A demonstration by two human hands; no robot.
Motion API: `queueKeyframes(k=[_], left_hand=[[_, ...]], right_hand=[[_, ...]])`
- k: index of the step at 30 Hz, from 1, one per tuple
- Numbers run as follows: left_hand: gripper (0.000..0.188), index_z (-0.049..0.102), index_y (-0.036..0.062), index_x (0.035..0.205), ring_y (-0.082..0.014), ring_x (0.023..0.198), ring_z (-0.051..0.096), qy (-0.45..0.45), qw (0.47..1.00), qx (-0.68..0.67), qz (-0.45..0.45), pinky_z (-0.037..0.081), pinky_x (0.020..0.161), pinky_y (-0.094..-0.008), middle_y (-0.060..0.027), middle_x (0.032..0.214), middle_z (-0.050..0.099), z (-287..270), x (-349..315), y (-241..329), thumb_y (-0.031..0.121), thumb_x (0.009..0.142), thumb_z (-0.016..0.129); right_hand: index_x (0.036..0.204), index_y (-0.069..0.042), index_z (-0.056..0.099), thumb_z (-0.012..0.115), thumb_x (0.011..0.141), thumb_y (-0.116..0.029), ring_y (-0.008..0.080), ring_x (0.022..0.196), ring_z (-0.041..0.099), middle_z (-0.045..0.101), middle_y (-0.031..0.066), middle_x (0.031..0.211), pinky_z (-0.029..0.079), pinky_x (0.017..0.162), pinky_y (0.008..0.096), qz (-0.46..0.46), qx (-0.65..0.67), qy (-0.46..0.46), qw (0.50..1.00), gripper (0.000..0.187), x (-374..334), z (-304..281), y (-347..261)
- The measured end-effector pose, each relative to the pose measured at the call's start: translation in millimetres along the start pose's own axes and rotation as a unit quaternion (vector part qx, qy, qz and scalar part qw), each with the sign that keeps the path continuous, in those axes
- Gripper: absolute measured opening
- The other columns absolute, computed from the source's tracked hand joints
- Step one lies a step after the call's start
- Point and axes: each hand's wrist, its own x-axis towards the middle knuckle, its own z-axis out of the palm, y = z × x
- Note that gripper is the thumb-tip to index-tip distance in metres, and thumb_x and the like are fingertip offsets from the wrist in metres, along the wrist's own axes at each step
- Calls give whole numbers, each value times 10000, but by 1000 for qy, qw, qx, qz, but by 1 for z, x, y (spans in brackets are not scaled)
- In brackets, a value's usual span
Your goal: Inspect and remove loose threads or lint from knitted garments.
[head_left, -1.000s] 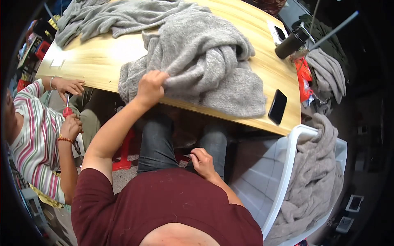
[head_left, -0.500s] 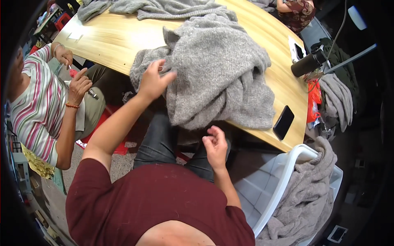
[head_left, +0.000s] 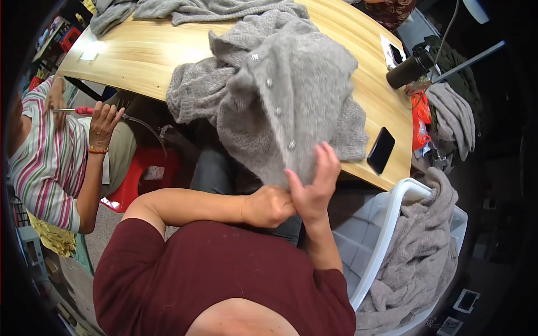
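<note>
A fuzzy grey knit cardigan (head_left: 308,84) lies bunched over the table's near edge and hangs toward my lap. Down its front band runs a line of several shiny buttons (head_left: 269,83). My left hand (head_left: 270,206) is closed in a fist at the cardigan's lower end, where the knit draws to a point; its fingertips are hidden. Right beside it, my right hand (head_left: 316,182) rests against the knit, thumb and fingers apart, the thumb near the button band. The two hands touch.
A phone (head_left: 381,150) and a dark bottle (head_left: 412,68) are on the wooden table (head_left: 145,53). More grey knitwear lies along its far side. At right stands a white basket (head_left: 386,241) of knits. A co-worker (head_left: 56,151) sits at left, holding a red-handled tool (head_left: 84,111).
Both hands have come together at the cardigan's lower end; the left moved down and right and closed. The cardigan now shows its buttoned front. The co-worker's red tool has lifted.
</note>
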Motion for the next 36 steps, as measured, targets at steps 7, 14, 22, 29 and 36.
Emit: queueKeyframes(k=[7,14,22,29,36], left_hand=[[121,507,62,716,-261,595,535,-142,983,-83,81,434,528,-366,-76,630,506,2,-12,-4,152,694,586],[365,538,24,937,-319,836,543,242,929,205,-188,450,729,-372,-146,913,563,-89,0,-62,49,606,692],[527,450,34,1143,-303,958,529,139,904,276,-297,432,832,-354,-152,1100,524,-95,0,-125,14,652,640],[263,564,-56,957,-208,764,584,528,838,-50,-125,486,679,-274,-128,858,600,-195,11,-28,-18,732,432],[579,595,-32,970,-185,765,584,-106,936,-303,-148,461,664,-292,-132,856,606,-205,-5,-15,375,599,774]], right_hand=[[1084,-35,494,654,638,-72,315,964,484,498,154,1084,390,772,408,-21,-147,-83,985,476,10,60,22],[930,23,569,483,778,64,42,667,471,538,-33,750,383,601,185,276,337,21,900,180,-16,18,30],[1048,86,511,468,754,-7,195,869,581,597,140,961,461,814,309,256,659,113,698,312,-29,-31,24],[1080,36,494,488,799,-309,254,930,562,564,134,1048,437,851,387,258,581,361,683,445,-100,-76,34],[1129,-17,425,340,843,-388,276,1018,501,480,167,1131,409,894,417,306,298,364,828,476,-106,-71,51]])
